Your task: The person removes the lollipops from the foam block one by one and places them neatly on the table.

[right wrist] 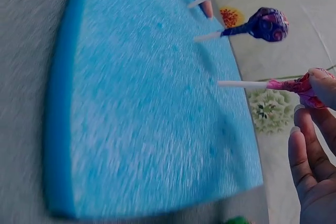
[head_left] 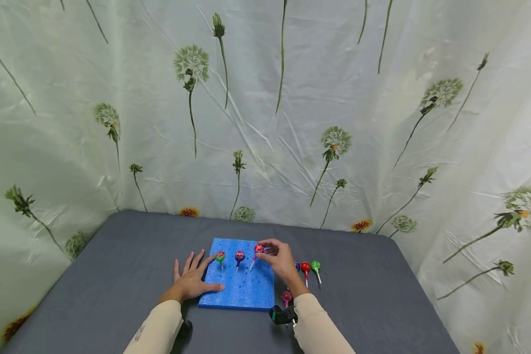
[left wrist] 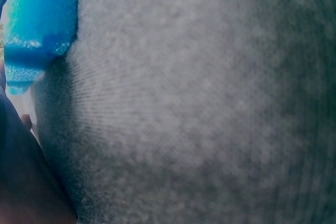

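My right hand (head_left: pixel 280 260) pinches a pink-red lollipop (right wrist: pixel 302 88) by its wrapped head, above the right half of a blue foam board (head_left: pixel 234 295). Its white stick points down, with the lower end right at the board's surface. To its left, a green-and-red lollipop (head_left: pixel 220 256) and a dark blue-purple lollipop (head_left: pixel 240 255) stand upright in the foam. Small holes dot the board. Fingers spread, my left hand (head_left: pixel 190 280) rests along the board's left edge, thumb over its top. The left wrist view shows mostly grey cloth and a blue board corner (left wrist: pixel 39 19).
Right of the board on the grey tabletop (head_left: pixel 358 305) lie a red lollipop (head_left: pixel 306 267), a green lollipop (head_left: pixel 316 265) and a purple one (head_left: pixel 297 265) partly hidden by my hand. Another pink-red lollipop (head_left: pixel 286 297) lies by my right wrist. A dandelion-print curtain (head_left: pixel 265 123) hangs behind.
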Tool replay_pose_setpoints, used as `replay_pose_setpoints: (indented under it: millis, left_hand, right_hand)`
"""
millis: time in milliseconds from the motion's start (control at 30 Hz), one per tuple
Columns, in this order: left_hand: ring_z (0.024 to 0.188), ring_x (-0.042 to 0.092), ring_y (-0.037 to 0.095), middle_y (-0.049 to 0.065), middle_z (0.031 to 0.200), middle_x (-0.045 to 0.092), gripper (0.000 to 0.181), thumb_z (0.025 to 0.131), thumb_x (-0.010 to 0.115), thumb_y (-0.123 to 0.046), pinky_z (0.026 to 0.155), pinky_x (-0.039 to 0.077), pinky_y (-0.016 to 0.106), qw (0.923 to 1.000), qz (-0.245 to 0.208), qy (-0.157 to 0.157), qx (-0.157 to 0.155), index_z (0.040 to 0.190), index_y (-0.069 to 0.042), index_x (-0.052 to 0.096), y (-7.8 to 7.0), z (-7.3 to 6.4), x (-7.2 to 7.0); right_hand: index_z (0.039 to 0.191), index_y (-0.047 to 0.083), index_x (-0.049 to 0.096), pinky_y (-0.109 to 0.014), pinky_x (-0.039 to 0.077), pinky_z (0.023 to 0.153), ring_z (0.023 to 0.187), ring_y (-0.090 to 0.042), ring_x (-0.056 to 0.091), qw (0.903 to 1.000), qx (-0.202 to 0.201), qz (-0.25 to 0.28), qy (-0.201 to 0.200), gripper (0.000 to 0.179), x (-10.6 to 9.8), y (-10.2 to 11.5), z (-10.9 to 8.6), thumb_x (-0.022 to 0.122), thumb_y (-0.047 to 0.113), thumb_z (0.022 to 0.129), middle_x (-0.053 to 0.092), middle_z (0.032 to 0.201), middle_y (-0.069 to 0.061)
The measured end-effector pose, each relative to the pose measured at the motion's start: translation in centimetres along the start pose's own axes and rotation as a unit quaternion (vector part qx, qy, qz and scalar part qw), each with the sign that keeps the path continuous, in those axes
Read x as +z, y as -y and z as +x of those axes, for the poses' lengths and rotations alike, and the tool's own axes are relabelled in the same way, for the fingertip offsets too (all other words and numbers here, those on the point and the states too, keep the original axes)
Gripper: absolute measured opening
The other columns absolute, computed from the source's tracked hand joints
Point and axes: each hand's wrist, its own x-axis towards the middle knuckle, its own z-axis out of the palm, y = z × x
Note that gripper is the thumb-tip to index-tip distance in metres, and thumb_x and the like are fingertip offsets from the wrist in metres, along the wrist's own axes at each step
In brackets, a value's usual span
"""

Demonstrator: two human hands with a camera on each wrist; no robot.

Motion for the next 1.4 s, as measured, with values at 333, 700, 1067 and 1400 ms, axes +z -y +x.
replay_pose_setpoints:
  millis: [333,700,1067,1400]
  left_hand:
    - [0.143,0.001,0.048,0.021,0.158,0.014,0.105,0.069,0.068,-0.073,0.104,-0.017,0.068,0.9999,0.004,0.008,-0.008,0.151,-0.02,0.032,0.1,0.2,0.3]
    - [0.143,0.0,0.049,0.023,0.158,0.013,0.105,0.069,0.069,-0.071,0.103,-0.018,0.069,1.0,-0.004,0.006,-0.002,0.151,-0.018,0.031,0.0,0.1,0.1]
    - [0.143,-0.001,0.048,0.022,0.158,0.012,0.106,0.069,0.068,-0.072,0.103,-0.02,0.067,0.9999,-0.008,0.008,-0.002,0.152,-0.018,0.031,0.0,0.1,0.1]
    - [0.143,-0.002,0.047,0.023,0.158,0.012,0.11,0.067,0.064,-0.078,0.103,-0.022,0.066,0.9999,-0.002,0.017,-0.004,0.152,-0.018,0.029,0.1,0.3,0.1]
  right_hand:
    - [0.108,-0.008,0.065,-0.021,0.051,0.077,0.095,-0.032,0.064,0.999,0.001,0.043,-0.006,0.025,-3.0,1.7,-2.6,0.07,-0.001,0.085,0.067,0.102,-0.024]
    - [0.108,0.001,0.069,-0.021,0.051,0.077,0.094,-0.018,0.065,0.9981,0.027,0.033,-0.044,0.023,-6.0,-0.1,-4.7,0.072,0.005,0.085,0.07,0.102,-0.012]
    - [0.108,0.001,0.068,-0.021,0.052,0.077,0.088,-0.009,0.063,0.9965,0.026,0.014,-0.078,0.024,-9.0,-2.8,-7.2,0.072,0.009,0.086,0.069,0.1,-0.011]
    - [0.107,-0.004,0.069,-0.02,0.052,0.074,0.082,-0.006,0.063,0.9916,0.075,0.0,-0.105,0.025,-10.8,-4.2,-9.6,0.074,0.007,0.084,0.071,0.099,-0.013]
